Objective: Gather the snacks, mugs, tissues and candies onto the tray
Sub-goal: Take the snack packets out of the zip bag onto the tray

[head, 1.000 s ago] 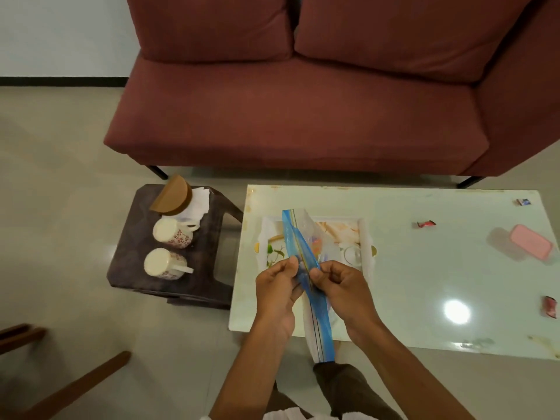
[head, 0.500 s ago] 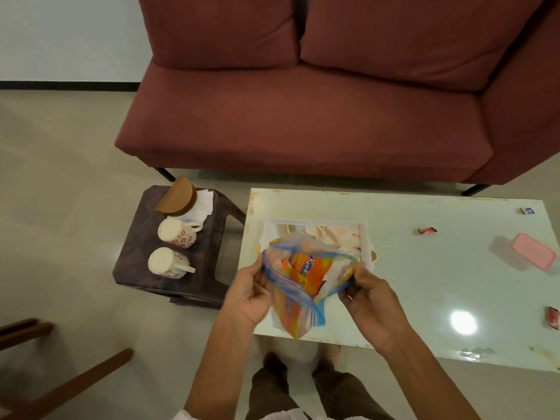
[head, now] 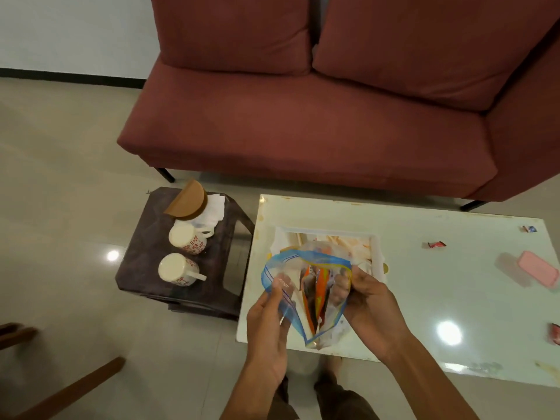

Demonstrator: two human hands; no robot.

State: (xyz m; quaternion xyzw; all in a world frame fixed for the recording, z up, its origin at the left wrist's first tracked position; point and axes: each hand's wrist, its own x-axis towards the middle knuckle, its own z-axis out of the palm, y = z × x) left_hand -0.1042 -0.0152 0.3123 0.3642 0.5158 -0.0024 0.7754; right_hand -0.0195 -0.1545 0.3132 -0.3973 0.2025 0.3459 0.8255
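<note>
A clear zip bag (head: 283, 269) with a blue seal hangs open over the table's near left corner, with orange snack packets (head: 316, 295) inside. My left hand (head: 268, 316) grips its left lip and my right hand (head: 368, 301) its right lip, fingers reaching inside. Behind the bag lies the white tray (head: 375, 247) on the table. Two white mugs with red flowers (head: 186, 239) (head: 177, 269) and white tissues (head: 212, 209) in a brown holder stand on the dark side stool. Candies (head: 436, 244) (head: 529, 228) (head: 555, 334) lie on the table's right part.
The white glossy table (head: 439, 298) stands in front of a maroon sofa (head: 303, 122). A pink box (head: 538, 269) lies near the right edge. The dark stool (head: 142, 256) sits left of the table. Wooden furniture legs (head: 60, 395) cross the lower left floor.
The bag was held shut edge-on a second ago; my hands have pulled its mouth wide apart, showing the orange packets, and my right fingers have entered it.
</note>
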